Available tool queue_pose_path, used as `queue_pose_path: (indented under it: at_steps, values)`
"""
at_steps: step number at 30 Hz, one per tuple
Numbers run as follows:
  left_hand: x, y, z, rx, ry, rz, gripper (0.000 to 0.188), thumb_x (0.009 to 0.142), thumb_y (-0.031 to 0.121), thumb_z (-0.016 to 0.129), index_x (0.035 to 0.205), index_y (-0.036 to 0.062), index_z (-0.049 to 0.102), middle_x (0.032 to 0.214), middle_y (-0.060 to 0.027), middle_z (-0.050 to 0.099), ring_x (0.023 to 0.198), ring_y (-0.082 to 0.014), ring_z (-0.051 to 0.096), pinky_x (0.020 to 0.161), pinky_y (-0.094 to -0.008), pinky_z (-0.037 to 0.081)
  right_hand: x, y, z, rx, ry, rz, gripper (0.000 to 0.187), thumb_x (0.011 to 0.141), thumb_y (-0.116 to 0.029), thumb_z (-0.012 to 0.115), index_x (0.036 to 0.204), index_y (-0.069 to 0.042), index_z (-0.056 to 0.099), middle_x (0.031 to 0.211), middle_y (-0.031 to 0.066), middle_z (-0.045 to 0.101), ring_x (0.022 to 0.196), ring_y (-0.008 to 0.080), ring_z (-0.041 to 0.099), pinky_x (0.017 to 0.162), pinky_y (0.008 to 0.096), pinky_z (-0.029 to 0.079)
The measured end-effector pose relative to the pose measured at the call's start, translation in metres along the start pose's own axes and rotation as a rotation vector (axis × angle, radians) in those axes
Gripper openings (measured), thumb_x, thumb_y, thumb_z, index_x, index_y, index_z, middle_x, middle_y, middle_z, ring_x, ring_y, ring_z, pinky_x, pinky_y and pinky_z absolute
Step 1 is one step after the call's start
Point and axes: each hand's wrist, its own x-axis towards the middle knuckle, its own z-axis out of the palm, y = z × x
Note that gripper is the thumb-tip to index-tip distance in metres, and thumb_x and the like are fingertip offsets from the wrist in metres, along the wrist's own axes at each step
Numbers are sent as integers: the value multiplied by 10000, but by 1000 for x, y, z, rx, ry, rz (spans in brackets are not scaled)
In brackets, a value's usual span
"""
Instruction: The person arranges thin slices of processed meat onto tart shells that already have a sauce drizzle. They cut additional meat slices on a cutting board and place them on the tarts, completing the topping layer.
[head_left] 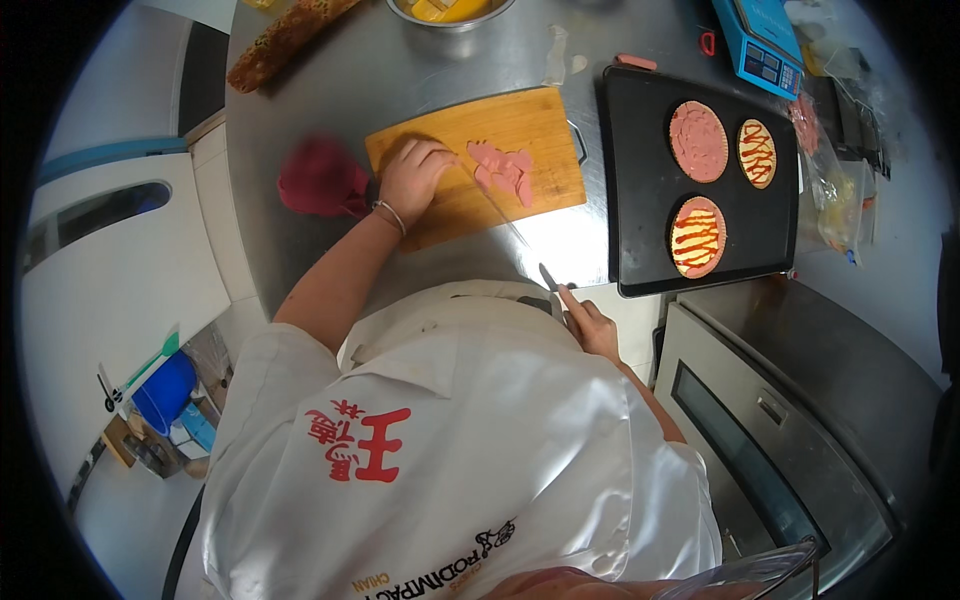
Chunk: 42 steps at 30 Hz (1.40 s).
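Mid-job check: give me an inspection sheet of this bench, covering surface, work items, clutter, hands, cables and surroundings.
Surface: steel counter, smeared near its far edge.
Work items: wooden cutting board with pink meat slices; knife with its blade over the board's near edge; black tray holding three round bases, one covered with a pink slice, two with sauce stripes.
Clutter: red cloth, metal bowl, long bread, blue scale, plastic bags.
Hands: left hand flat on the board beside the slices; right hand near the knife handle, grip unclear.
Cables: nothing seen.
Surroundings: oven at lower right; blue bucket on the floor.
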Motion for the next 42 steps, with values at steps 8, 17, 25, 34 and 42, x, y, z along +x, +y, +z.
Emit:
queue_pose_path:
  at_steps: [8, 17, 25, 34, 42]
  values:
    - [9, 8, 0, -104, -3, 5, 123, 816, 117, 704, 935, 89, 692, 981, -63, 634, 919, -280, 592, 812, -385, 488, 17, -35, -39, -51, 288, -42, 545, 810, 13, 694, 1309, -199, 642, 842, 77, 611, 640, 238, 603, 556, 349, 501]
    - [36, 54, -26, -136, -16, 21, 190, 834, 101, 670, 1023, 86, 677, 1046, -83, 618, 999, -316, 562, 875, -416, 464, 22, -37, -39, -50, 324, 107, 552, 804, 32, 700, 1312, -173, 638, 849, 103, 602, 667, 253, 606, 597, 363, 509]
    - [44, 39, 9, -167, -338, -399, 248, 834, 64, 630, 1076, 86, 679, 1145, -134, 587, 1119, -340, 538, 939, -399, 464, 134, -39, -72, -174, 387, 91, 610, 799, -35, 702, 1375, -166, 552, 891, 122, 621, 782, 341, 638, 657, 418, 524]
    - [24, 20, 10, -401, -188, -494, 368, 831, -68, 541, 1173, 36, 631, 1139, -144, 582, 1023, -287, 610, 892, -341, 496, 207, -53, -70, -167, 429, -170, 551, 757, -97, 733, 1289, -51, 596, 1115, 131, 628, 1027, 341, 604, 894, 427, 498]
    - [15, 35, 28, -1164, -182, -991, 332, 966, 161, 555, 1283, 62, 548, 1187, -92, 625, 1040, -176, 625, 874, -329, 512, 232, -77, -7, 788, 153, 229, 509, 775, -22, 728, 1259, 33, 580, 1134, 158, 604, 932, 276, 661, 819, 346, 545]
